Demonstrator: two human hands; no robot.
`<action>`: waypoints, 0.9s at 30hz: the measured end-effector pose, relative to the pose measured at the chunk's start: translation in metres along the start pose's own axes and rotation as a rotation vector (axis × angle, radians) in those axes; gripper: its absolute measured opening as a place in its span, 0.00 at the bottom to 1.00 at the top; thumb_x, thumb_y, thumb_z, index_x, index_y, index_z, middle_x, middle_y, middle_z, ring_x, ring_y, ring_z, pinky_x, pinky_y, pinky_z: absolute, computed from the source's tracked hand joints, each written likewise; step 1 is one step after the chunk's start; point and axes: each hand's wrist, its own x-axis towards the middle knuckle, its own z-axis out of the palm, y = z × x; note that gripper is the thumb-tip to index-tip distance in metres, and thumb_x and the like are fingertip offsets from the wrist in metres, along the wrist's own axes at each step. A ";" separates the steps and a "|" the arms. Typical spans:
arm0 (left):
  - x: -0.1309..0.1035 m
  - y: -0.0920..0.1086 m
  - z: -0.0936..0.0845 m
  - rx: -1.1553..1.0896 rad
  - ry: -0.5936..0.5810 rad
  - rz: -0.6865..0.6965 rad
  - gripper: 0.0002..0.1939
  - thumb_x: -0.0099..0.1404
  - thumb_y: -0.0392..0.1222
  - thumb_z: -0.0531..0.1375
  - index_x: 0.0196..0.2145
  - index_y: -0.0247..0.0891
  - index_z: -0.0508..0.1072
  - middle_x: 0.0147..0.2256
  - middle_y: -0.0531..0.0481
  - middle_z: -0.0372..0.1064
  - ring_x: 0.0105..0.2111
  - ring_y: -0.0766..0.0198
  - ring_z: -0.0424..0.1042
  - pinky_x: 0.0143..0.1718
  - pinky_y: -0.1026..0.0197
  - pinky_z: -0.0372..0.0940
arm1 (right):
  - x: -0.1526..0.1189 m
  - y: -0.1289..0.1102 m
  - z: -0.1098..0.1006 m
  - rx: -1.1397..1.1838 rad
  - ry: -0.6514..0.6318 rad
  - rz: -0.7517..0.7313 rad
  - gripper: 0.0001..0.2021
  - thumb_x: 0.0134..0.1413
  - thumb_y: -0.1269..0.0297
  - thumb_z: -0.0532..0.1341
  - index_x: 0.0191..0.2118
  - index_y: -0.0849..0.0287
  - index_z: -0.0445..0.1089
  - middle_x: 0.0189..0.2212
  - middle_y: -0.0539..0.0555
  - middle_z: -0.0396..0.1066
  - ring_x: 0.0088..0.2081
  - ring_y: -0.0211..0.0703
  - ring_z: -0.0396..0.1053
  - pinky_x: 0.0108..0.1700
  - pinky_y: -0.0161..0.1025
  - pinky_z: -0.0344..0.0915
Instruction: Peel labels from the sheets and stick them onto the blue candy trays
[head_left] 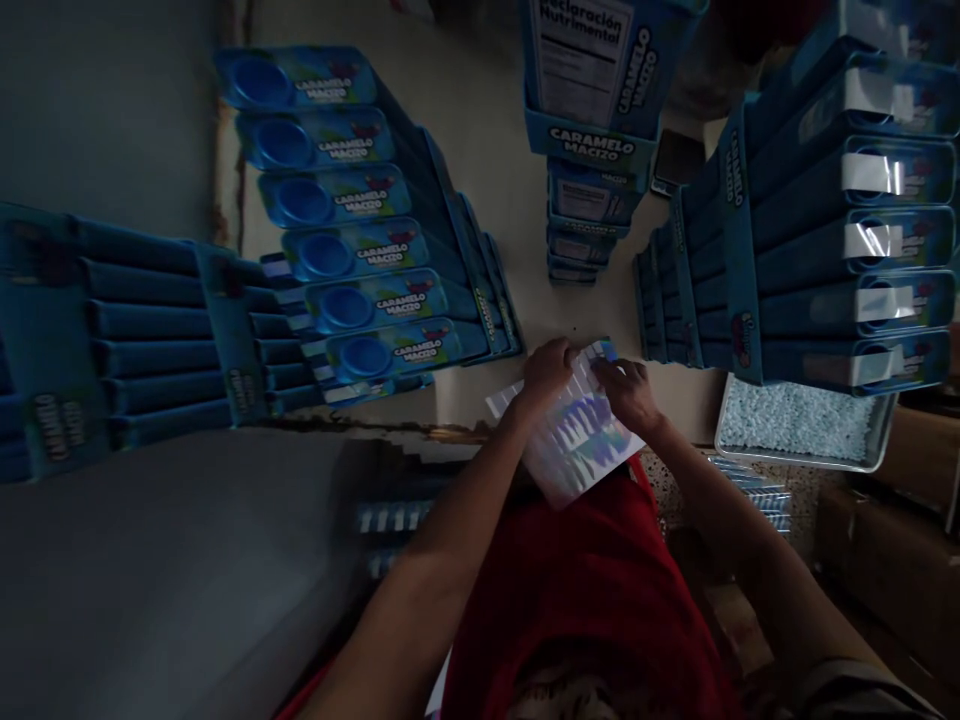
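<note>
A shiny, silvery sheet point(577, 435) with rows of strips lies tilted at the near edge of the table, over the lap. My left hand point(550, 368) is closed at the sheet's upper edge, its fingers curled on it. My right hand point(628, 393) is at the sheet's upper right corner, with bent fingers touching it; whether they pinch a strip is too dark to tell. Beyond both hands stands a row of blue boxes point(589, 190) marked Caramelo Macizo.
Tall stacks of blue boxes stand left point(367, 255) and right point(847, 260) on the pale table point(480, 150). More lie far left point(150, 340). A metal tray point(802, 425) of small pale pieces is at the right. A dark phone-like device point(679, 160) lies behind. Cardboard boxes point(877, 530) sit lower right.
</note>
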 end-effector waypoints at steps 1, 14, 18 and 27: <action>0.001 0.002 0.000 0.032 0.007 -0.006 0.12 0.74 0.41 0.54 0.41 0.38 0.78 0.43 0.39 0.78 0.46 0.49 0.75 0.48 0.54 0.64 | -0.006 -0.004 -0.004 0.012 0.001 0.024 0.20 0.73 0.67 0.53 0.63 0.55 0.73 0.60 0.61 0.74 0.60 0.57 0.62 0.59 0.54 0.56; -0.075 0.042 -0.019 -1.028 0.064 -0.078 0.29 0.71 0.66 0.54 0.44 0.35 0.78 0.43 0.38 0.79 0.47 0.51 0.78 0.53 0.50 0.70 | -0.053 -0.103 -0.139 1.076 0.319 0.650 0.13 0.52 0.52 0.71 0.35 0.57 0.78 0.19 0.42 0.57 0.23 0.34 0.51 0.27 0.35 0.48; -0.125 0.062 -0.047 -1.477 -0.188 -0.133 0.37 0.52 0.71 0.70 0.44 0.35 0.79 0.40 0.39 0.81 0.40 0.52 0.81 0.43 0.52 0.74 | -0.049 -0.122 -0.171 1.239 0.261 0.638 0.15 0.45 0.52 0.74 0.31 0.57 0.77 0.20 0.44 0.62 0.24 0.33 0.52 0.28 0.35 0.49; -0.181 0.098 -0.137 -1.278 0.368 -0.126 0.15 0.54 0.51 0.74 0.29 0.37 0.80 0.26 0.50 0.77 0.27 0.63 0.77 0.33 0.61 0.73 | -0.019 -0.172 -0.208 1.119 0.388 0.562 0.16 0.42 0.51 0.76 0.28 0.59 0.79 0.19 0.47 0.68 0.21 0.34 0.58 0.21 0.33 0.53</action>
